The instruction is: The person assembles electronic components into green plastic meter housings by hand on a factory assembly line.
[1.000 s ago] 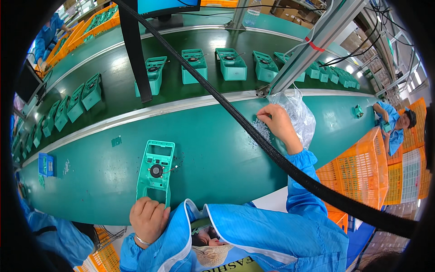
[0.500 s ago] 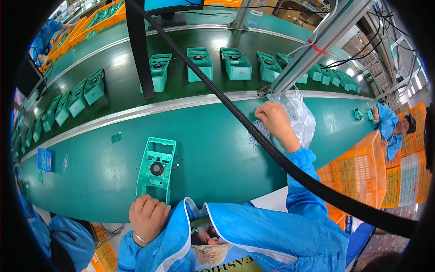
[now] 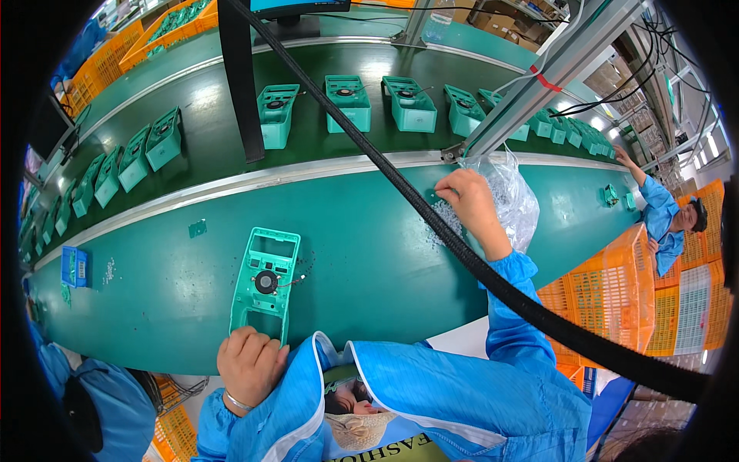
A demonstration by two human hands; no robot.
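A teal plastic housing with a round black part in its middle lies flat on the green workbench. My left hand rests at the housing's near end, fingers curled against its edge. My right hand reaches far out to the right, fingertips down on a scatter of tiny parts beside a clear plastic bag. Whether those fingers pinch a part I cannot tell.
A thick black ribbed hose crosses diagonally over the bench. Several teal housings ride the dark conveyor behind. A black post stands at the back. Orange crates sit right, a small blue tray left. Another worker sits far right.
The view has shifted slightly. My right hand stays at the small parts by the bag, and my left hand remains at the housing's near end.
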